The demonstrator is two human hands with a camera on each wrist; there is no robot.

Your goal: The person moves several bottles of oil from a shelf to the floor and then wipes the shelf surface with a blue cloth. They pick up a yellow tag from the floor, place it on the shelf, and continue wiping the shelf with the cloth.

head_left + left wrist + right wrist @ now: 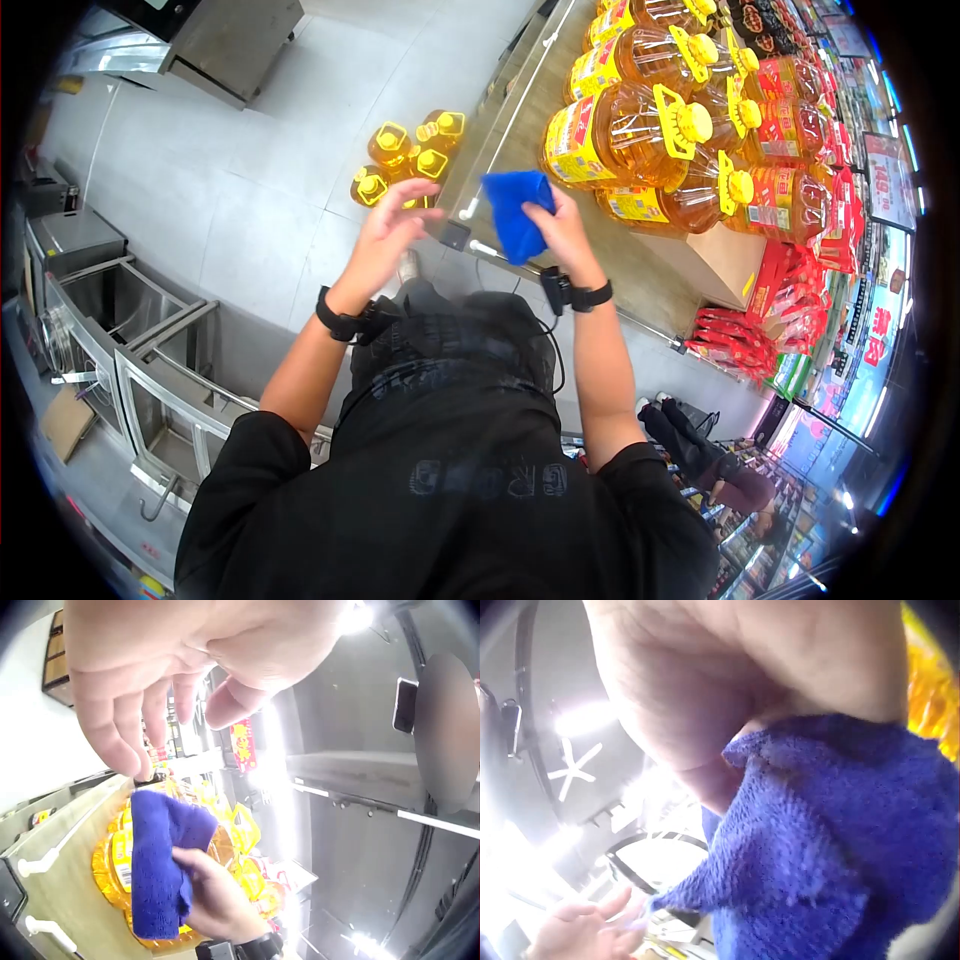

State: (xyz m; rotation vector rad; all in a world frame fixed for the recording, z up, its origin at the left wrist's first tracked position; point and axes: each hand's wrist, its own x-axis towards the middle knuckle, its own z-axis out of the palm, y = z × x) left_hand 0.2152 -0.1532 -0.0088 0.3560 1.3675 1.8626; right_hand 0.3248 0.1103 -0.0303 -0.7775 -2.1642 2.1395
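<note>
A folded blue cloth (517,212) is gripped in my right hand (568,238), thumb over its near side. The right wrist view shows its fuzzy towel-like weave (802,847) filling much of the picture. My left hand (384,243) is held up to the left of the cloth, apart from it, with fingers loosely bent and nothing in them. In the left wrist view the left fingers (112,735) hang just above the cloth's top edge. Large yellow-capped oil bottles (640,130) stand on the shelf just beyond the right hand.
Several more oil bottles (408,160) stand on the floor ahead. The wooden shelf (640,285) carries red packages (735,340) at its near end. Metal sinks (160,330) run along the left, and a steel cabinet (230,45) is at the far left. Another person (710,465) is at lower right.
</note>
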